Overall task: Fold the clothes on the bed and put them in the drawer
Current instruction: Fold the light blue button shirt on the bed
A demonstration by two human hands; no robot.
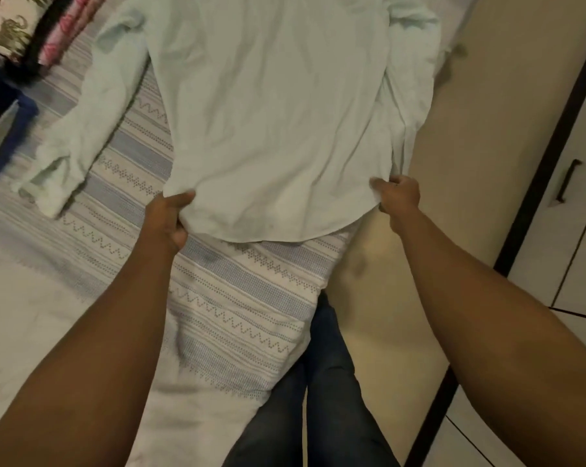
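A pale mint long-sleeved shirt lies spread back-up on the bed, hem toward me. Its left sleeve stretches out over the patterned bedspread, and its right sleeve is bunched along the shirt's right side. My left hand grips the hem's left corner, fingers curled under the cloth. My right hand pinches the hem's right corner near the bed's edge. Both arms are stretched forward.
The bedspread is white with blue-grey zigzag stripes. Pillows and dark and pink fabrics are piled at the far left. A beige floor strip runs along the bed's right side, with white drawer fronts and a dark handle beyond. My jeans-clad legs stand by the bed corner.
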